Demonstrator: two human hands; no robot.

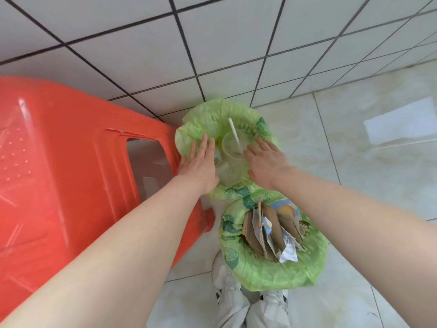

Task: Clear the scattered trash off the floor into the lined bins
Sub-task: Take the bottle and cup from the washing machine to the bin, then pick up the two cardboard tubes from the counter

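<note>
Both hands, left hand (199, 165) and right hand (266, 163), spread flat over a green-lined bin (189, 136) holding a clear plastic cup (233, 150), beside a red stool (71, 174).

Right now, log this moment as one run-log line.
left hand: open, on far green-lined bin rim | right hand: open, over it | clear plastic cup with white straw: inside | near green-lined bin: cardboard

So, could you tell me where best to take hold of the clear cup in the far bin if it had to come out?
Probably by the rim of the cup, from above. It lies tilted in the far bin with its mouth up and open between the left hand and right hand; its lower body is buried. Pinch beside the straw, which leans out.
</note>
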